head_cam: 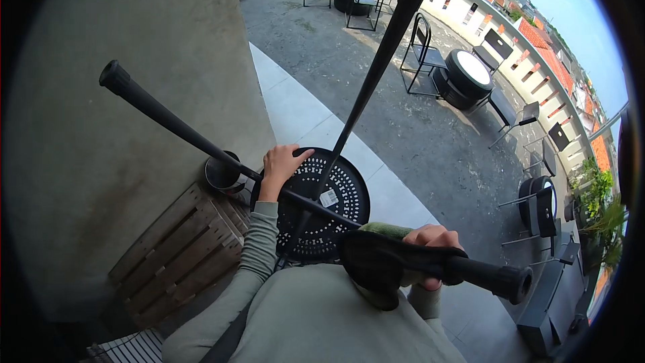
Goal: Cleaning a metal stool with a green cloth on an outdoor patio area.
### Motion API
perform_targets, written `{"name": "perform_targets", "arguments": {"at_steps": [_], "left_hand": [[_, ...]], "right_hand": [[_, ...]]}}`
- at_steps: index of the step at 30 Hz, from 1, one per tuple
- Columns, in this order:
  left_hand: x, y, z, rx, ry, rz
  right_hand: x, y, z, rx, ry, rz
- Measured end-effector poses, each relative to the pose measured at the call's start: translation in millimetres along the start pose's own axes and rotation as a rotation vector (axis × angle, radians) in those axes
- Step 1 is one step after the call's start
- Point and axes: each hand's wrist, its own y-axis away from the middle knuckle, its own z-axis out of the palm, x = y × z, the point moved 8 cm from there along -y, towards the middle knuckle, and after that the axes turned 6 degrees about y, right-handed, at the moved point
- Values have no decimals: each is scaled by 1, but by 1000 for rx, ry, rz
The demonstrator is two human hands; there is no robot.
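A round black perforated metal top (350, 176) with a pale printed label lies below me, long black tubular legs with ribbed end caps rising from it and crossing in view. My left hand (283, 164) grips its upper left rim, the thumb over the top's surface and the wrist over one leg (174, 128). Another leg (375, 68) stands up towards the far side. My right hand (432, 242) is closed around a fuzzy green cloth or pad (385, 230) and a dark cloth-like piece (370, 264) at a near leg (484, 275). Its fingers are partly hidden.
A concrete wall (166, 25) rises on the left, with a wooden slatted pallet (186, 257) and a dark metal container (221, 174) beside it. Pale floor tiles (302, 106) border the grey terrace. Beyond are black metal chairs (426, 55), white-topped tyre tables (471, 73) and a parapet.
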Motion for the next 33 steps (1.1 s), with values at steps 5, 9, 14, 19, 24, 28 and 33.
{"name": "perform_targets", "arguments": {"at_steps": [5, 9, 14, 19, 24, 28, 33], "left_hand": [[7, 1, 1, -5, -16, 50], [14, -3, 0, 44, 37, 131], [12, 1, 3, -41, 56, 61], [-8, 3, 10, -113, 6, -23], [-6, 4, 4, -81, -36, -60], [-5, 6, 9, -31, -18, -47], [-20, 16, 25, 1, -3, -47]], "right_hand": [[80, 123, -45, 207, 745, 124], [157, 199, -59, 301, 888, 408], [134, 130, -37, -218, 429, 455], [51, 27, 0, -469, 190, 366], [-49, -61, -5, 39, 206, 333], [-61, -65, -6, 363, 336, 230], [7, 11, -21, 321, 585, 153]]}}
